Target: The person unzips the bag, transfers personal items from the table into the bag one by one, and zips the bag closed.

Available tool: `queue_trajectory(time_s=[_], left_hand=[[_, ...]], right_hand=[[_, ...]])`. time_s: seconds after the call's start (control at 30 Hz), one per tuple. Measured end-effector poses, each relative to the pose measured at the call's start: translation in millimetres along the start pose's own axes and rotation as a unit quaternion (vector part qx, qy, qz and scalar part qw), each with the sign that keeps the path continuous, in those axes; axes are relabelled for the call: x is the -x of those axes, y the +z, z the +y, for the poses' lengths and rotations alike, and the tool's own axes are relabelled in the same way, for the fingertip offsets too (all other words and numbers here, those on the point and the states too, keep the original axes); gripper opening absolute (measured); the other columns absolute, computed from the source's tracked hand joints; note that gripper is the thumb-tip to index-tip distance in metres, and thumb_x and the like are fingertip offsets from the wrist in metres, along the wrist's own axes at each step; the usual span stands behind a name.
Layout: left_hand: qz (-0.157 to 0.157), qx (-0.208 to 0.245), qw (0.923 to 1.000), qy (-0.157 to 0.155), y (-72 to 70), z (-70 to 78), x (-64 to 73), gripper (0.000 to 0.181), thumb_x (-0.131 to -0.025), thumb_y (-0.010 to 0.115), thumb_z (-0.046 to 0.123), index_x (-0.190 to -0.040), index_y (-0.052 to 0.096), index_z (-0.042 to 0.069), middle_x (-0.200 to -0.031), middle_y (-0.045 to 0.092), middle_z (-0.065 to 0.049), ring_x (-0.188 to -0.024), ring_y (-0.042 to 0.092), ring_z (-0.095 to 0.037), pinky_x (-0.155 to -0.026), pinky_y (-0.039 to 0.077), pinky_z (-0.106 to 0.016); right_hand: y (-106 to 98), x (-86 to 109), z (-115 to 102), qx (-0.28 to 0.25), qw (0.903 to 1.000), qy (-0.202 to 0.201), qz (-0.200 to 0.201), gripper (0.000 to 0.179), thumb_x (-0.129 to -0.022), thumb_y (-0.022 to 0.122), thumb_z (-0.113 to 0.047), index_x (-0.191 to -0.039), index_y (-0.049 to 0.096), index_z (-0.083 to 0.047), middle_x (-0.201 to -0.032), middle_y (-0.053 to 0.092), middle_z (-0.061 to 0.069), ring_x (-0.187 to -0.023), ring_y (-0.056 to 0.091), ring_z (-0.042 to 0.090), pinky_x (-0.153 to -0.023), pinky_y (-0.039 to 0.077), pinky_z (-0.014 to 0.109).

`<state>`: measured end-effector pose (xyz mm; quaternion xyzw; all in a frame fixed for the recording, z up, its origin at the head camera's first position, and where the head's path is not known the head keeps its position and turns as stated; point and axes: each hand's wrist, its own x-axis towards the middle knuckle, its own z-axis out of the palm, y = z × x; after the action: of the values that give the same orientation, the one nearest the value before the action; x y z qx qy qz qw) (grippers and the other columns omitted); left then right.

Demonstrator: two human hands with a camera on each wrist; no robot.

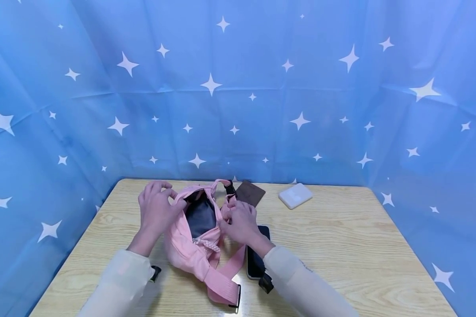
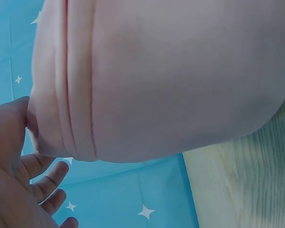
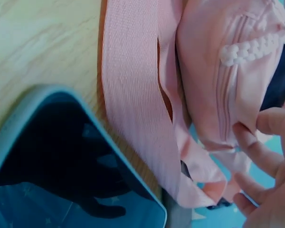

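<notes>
A pink waist bag stands on the table with its mouth wide apart, baring a dark lining. On its left edge, my left hand pinches the rim between thumb and fingers; the left wrist view shows the bag's smooth pink side beside that hand. My right hand pinches the opposite rim, thumb and forefinger at the fabric near the zipper. A white braided cord hangs from the bag. Its pink strap trails toward the table's front.
A black-screened phone lies under my right forearm, beside the strap. Behind the right hand is a dark brown flat wallet-like piece, near a black buckle. A white rounded box sits farther right on the wooden table. A blue starry curtain surrounds the table.
</notes>
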<state>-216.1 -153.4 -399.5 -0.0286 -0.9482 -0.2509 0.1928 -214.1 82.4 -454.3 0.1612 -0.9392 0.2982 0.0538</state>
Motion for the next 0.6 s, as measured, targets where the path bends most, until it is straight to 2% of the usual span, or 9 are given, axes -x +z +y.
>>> queue_trajectory(time_s=[0.13, 0.3, 0.47, 0.6], left_hand=[[-0.005, 0.001, 1.0, -0.002, 0.8, -3.2, 1.4, 0.025, -0.079, 0.069, 0.032, -0.081, 0.07, 0.007, -0.122, 0.056, -0.01, -0.129, 0.037, -0.036, -0.109, 0.021, -0.058], [-0.004, 0.0, 1.0, -0.006, 1.2, -7.4, 2.2, 0.025, -0.078, 0.069, 0.032, -0.082, 0.07, 0.007, -0.122, 0.056, -0.01, -0.129, 0.037, -0.036, -0.108, 0.022, -0.058], [-0.004, 0.0, 1.0, -0.005, 2.3, -8.8, 2.0, 0.025, -0.079, 0.069, 0.033, -0.08, 0.07, 0.008, -0.121, 0.057, -0.01, -0.129, 0.037, -0.036, -0.108, 0.022, -0.058], [-0.004, 0.002, 1.0, -0.006, 2.8, -9.0, 3.1, 0.026, -0.079, 0.068, 0.034, -0.078, 0.07, 0.008, -0.121, 0.056, -0.01, -0.129, 0.037, -0.036, -0.108, 0.021, -0.058]], right_hand=[[-7, -1.7, 12, 0.003, 0.9994, 0.014, 0.031, 0.015, -0.088, 0.065, -0.025, -0.082, 0.077, -0.019, -0.125, 0.063, 0.01, -0.127, 0.046, 0.035, -0.107, 0.021, 0.062], [-18, -6.8, 39, 0.043, 0.9951, 0.074, 0.049, 0.012, -0.088, 0.067, -0.027, -0.089, 0.075, -0.018, -0.127, 0.06, 0.011, -0.127, 0.046, 0.034, -0.108, 0.023, 0.06], [-20, -13.6, 60, 0.1, 0.983, 0.152, 0.027, 0.033, -0.09, 0.065, -0.037, -0.109, 0.068, -0.011, -0.132, 0.054, 0.016, -0.13, 0.04, 0.037, -0.108, 0.023, 0.06], [-15, -20.0, 68, 0.162, 0.9706, 0.178, 0.005, 0.054, -0.09, 0.063, -0.048, -0.125, 0.059, -0.006, -0.138, 0.048, 0.02, -0.134, 0.035, 0.038, -0.112, 0.021, 0.062]])
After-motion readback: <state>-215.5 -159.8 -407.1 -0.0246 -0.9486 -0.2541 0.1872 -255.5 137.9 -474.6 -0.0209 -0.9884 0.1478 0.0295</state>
